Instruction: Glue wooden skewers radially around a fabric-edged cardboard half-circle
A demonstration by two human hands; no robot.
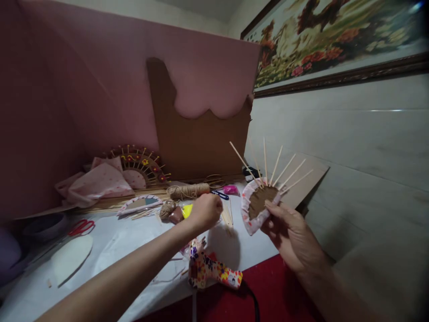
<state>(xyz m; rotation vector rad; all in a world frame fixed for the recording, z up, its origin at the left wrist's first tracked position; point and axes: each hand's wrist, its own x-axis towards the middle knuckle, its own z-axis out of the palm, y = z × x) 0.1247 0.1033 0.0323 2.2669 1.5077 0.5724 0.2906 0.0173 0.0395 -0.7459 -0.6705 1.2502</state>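
While your right hand [290, 230] grips the likely light cardboard piece [259, 203] at four o'clock, spare its fragile-looking sticks [265, 158]; left hand [208, 209] curled, hold unclear.

The right hand [295, 235] grips a fabric-edged cardboard piece [258, 205] with thin wooden sticks [284, 170] fanning from its upper edge. The left hand [208, 209], curled closed, is above the white table [256, 250], near loose sticks [226, 215]; its palm is hidden. A floral-patterned glue gun [204, 267] lies at the near edge.

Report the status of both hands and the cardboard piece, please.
Right hand holding fabric-edged cardboard piece, sticks upward. Left hand curled, contents unclear. Glue gun on table, possibly in the way.
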